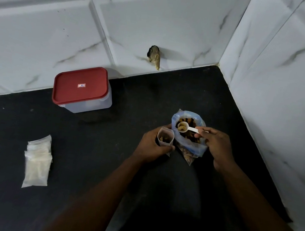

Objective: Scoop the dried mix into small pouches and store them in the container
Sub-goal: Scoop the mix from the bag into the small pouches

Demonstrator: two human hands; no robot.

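Head view: a person is portioning dried mix at a black counter point(105, 148) in a tiled corner. The left hand point(154, 144) is curling its fingers round a small clear pouch point(165, 137). It is holding the pouch upright, mouth open, just beside the bag point(199, 150), apparently so the loaded scoop has only a short way to travel. The right hand point(215, 144) is pinching the handle of a white scoop point(188, 129) between thumb and fingertips. The bowl, heaped with mix, is hovering level over the bag's open mouth, where any spill would likely drop back into the supply. The pouch is already showing some mix inside, suggesting filling is under way rather than done. The container point(91, 106), red lid point(80, 85) on, is standing well apart to the left against the wall and will need opening before any pouch goes in. A stack of pouches point(37, 159) is lying on the counter's left side; whether they are filled or empty is hard to tell.
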